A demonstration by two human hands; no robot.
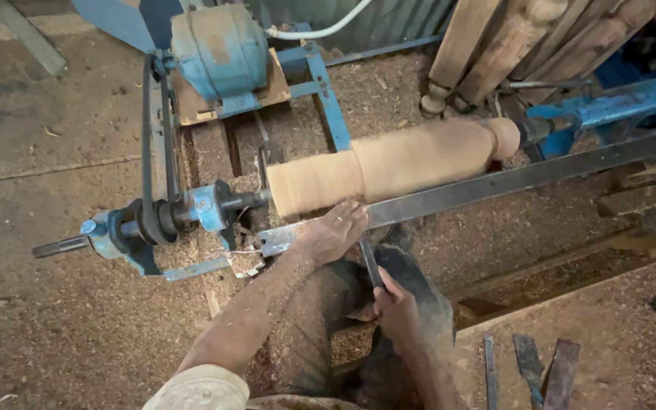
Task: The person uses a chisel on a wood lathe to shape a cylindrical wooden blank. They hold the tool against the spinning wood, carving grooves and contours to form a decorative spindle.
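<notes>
Sawdust floor, lathe turning, both hands on one chisel.

Right hand (398, 307) is closed round the near end of the chisel (370, 262); left hand (334, 230) lies flat over the blade where it crosses the steel rest bar (510, 181), fingers spread, clasping nothing, fingertips just short of the blurred, spinning wooden spindle (392, 165). The tip looks to meet the wood left of centre, near the stepped shoulder, though I cannot see the edge itself. To my eye the danger is a catch: if the edge digs in there, the chisel could kick and carry those bare fingers into the wood. Further left, the open belt (148, 152) runs up to the blue motor (220, 47), unguarded. Spare chisels (533, 364) lie near right in the dust.
</notes>
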